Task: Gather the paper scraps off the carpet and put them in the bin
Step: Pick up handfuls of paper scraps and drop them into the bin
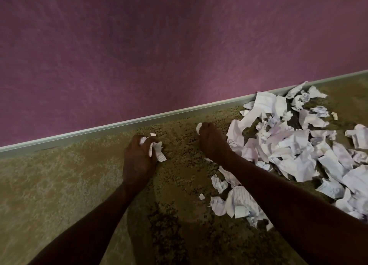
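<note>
Tan carpet (pixel 69 185) runs bare to my left along the baseboard (pixel 119 125) under the purple wall (pixel 139 46), where my left hand (pixel 139 157) clutches crumpled scraps (pixel 158 152), my right hand (pixel 212 139) pinches one scrap (pixel 198 127), and the paper pile (pixel 288 145) lies just right of it.

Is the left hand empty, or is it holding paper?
Holding paper: the left hand has its fingers curled round crumpled scraps.

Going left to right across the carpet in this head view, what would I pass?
Bare tan carpet → left hand gripping white crumpled paper scraps → right hand holding a small white scrap → big heap of torn white paper scraps.
</note>
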The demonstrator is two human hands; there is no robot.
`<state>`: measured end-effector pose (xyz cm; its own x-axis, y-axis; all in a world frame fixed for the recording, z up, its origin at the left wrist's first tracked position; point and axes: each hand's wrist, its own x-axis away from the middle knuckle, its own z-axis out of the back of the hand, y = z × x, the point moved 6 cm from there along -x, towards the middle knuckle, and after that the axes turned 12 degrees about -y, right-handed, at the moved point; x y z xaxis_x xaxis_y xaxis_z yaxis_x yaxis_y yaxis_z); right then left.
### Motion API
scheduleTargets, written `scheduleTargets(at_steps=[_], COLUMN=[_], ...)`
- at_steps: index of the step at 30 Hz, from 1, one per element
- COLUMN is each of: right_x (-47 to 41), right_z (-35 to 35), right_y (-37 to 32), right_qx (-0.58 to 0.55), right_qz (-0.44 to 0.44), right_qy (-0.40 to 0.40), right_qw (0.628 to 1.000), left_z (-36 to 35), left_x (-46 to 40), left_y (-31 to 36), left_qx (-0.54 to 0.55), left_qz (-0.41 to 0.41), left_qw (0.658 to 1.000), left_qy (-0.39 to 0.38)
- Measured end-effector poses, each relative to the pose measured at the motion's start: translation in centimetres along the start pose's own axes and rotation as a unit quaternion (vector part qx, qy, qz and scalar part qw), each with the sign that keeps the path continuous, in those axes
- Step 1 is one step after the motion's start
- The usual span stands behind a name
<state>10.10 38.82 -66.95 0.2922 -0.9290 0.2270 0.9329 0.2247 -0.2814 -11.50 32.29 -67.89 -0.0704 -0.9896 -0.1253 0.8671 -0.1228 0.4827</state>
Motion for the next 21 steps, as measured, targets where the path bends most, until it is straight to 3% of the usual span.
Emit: scheduleTargets(at_steps=[3,7,11,13,17,21], right_x=[1.3,4.6,8.1,9.8,12.8,15.5], right_z=[2.1,5.4,7.1,7.6,7.1,4.6], right_y=[-0.3,0.3,2.9,4.5,6.9,6.8], right_qx=[-0.14,-0.356,-0.477,-0.442,-0.184,-0.033], right_qz=[0.0,-0.057,-0.055,-0.048,-0.019,0.008], right_qy=[0.037,0.081,0.088,0.089,0.072,0.008], right_qw=[0.989,0.929,0.873,0.891,0.98,0.999], left_z=[-0.2,0.2,2.5,3.6,3.7,2.7], left_x=[0.3,1.1,2.5,3.6,5.1,5.9], left_y=[-0.3,0.1,0.2,0.7,1.7,2.9], left_qx=[-0.044,-0.066,0.076,0.174,0.28,0.334], left_qz=[0.025,0.048,0.144,0.166,0.193,0.262], left_qw=[0.999,0.996,0.985,0.964,0.933,0.902], left_qy=[-0.017,-0.022,0.063,0.117,0.116,0.084])
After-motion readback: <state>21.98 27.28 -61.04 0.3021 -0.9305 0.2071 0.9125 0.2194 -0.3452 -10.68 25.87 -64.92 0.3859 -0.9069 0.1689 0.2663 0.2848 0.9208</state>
